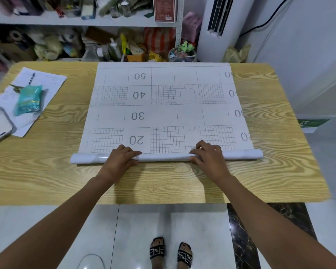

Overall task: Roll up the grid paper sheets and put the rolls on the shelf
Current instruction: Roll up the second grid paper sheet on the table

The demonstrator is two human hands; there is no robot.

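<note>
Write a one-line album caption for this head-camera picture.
Left hand and right hand roll the near edge of a grid paper sheet into a tube on a wooden table.

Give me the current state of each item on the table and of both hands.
Grid paper sheet: mostly flat, printed side up, near edge rolled.
Roll: thin tube at the sheet's near edge, lying on the table.
Left hand: palm down, fingers curled over the roll.
Right hand: palm down, gripping the roll.
Teal packet: lying on loose papers, untouched.
Phone: lying at the table's left edge.
</note>
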